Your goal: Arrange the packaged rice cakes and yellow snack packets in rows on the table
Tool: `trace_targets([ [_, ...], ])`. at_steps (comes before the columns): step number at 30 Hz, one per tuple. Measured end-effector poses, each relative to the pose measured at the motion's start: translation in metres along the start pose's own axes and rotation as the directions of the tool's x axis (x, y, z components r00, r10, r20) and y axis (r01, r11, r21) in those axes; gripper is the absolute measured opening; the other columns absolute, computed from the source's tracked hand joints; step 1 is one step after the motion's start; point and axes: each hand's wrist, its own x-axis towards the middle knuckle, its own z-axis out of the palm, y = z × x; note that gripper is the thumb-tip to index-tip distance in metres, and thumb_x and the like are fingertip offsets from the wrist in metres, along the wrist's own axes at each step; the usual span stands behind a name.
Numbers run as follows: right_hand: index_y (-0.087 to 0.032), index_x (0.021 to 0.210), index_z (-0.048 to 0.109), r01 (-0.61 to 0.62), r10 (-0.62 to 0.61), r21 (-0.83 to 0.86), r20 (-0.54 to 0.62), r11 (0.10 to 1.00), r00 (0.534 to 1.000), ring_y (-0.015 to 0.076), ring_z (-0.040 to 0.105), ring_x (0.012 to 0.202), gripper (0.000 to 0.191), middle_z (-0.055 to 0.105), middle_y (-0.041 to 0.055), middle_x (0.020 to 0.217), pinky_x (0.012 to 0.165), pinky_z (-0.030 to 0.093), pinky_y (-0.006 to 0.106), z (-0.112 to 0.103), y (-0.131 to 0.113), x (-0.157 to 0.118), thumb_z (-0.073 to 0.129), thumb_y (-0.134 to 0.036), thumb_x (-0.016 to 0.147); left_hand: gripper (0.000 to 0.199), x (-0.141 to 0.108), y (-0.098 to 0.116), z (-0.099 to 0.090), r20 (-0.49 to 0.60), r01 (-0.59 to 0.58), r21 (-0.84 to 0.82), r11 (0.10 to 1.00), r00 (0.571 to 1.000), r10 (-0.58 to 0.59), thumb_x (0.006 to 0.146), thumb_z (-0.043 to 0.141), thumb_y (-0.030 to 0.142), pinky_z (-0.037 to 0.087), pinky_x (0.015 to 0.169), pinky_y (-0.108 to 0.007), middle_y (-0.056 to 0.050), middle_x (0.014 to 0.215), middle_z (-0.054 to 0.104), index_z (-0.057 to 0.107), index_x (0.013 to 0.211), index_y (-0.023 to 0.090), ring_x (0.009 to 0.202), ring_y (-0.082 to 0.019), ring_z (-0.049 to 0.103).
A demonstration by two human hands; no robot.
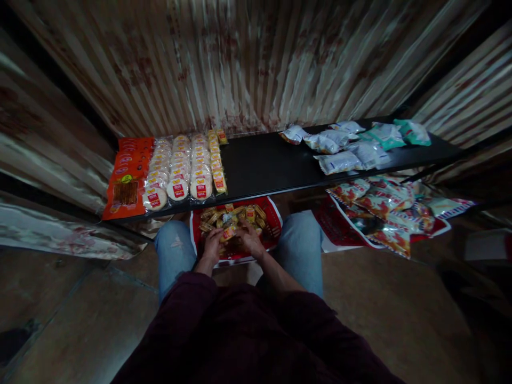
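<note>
Between my knees lies a red bag [276, 213] with an open top, filled with small snack packets [251, 213] in gold and yellow wrappers. Over the pile, my left hand [213, 245] is closed on one small yellow snack packet [227, 233] with a red label. From the other side my right hand [250, 240] meets the same packet, its fingers bent at the packet's right end. Dim light blurs the fingertips. On the black shelf [256, 165] above, a row of similar yellow packets [216, 165] runs front to back.
Left on the shelf are orange packs [127, 178] and rows of round white crackers [178, 186]. White pouches [340, 161] and green pouches [414, 132] lie at its right. Below stands another red bag [340, 226] with larger snack bags [386, 200]. A pleated curtain [240, 64] hangs behind.
</note>
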Motion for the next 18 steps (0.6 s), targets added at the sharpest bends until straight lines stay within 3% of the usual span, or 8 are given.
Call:
trace_targets([
  [3,-0.021,0.103,0.061,-0.041,0.049,0.193,-0.040,0.980,0.998,0.0184,0.060,0.073,0.049,0.065,-0.0002,0.077,0.073,0.048,0.033,0.005,0.003,0.001,0.071,-0.034,0.057,0.027,-0.001,0.000,0.000,0.002,0.036,-0.016,0.999,0.999,-0.036,0.066,0.075,0.025,0.050,0.058,-0.023,-0.004,0.091,0.068,0.061,0.087,0.018,0.073,-0.014,0.065],
  [7,-0.021,0.085,0.060,0.031,-0.008,0.361,-0.065,0.932,0.998,0.0154,0.058,0.072,0.044,0.064,-0.0019,0.074,0.073,0.046,0.031,0.008,0.007,-0.001,0.080,-0.039,0.050,0.030,-0.006,0.003,0.000,0.082,0.043,-0.003,0.999,0.996,-0.043,0.068,0.075,0.028,0.049,0.055,-0.022,-0.003,0.081,0.068,0.058,0.090,0.017,0.064,-0.013,0.066],
  [14,-0.021,0.080,0.062,0.070,-0.028,0.365,-0.119,0.928,0.993,0.0159,0.059,0.079,0.045,0.066,-0.0010,0.078,0.079,0.047,0.031,0.005,0.007,-0.005,0.082,-0.032,0.042,0.027,-0.014,0.005,0.001,0.148,0.065,0.063,0.996,0.986,-0.073,0.071,0.073,0.027,0.050,0.054,-0.023,-0.001,0.075,0.068,0.055,0.089,0.018,0.059,-0.015,0.067],
  [18,-0.020,0.080,0.061,0.064,-0.033,0.292,-0.109,0.954,0.994,0.0172,0.059,0.076,0.043,0.066,0.0005,0.078,0.074,0.047,0.032,0.004,0.012,-0.004,0.081,-0.034,0.045,0.023,-0.011,0.002,0.001,0.153,0.072,0.063,0.995,0.985,-0.081,0.074,0.069,0.023,0.050,0.055,-0.024,-0.002,0.076,0.068,0.055,0.090,0.017,0.060,-0.016,0.068],
])
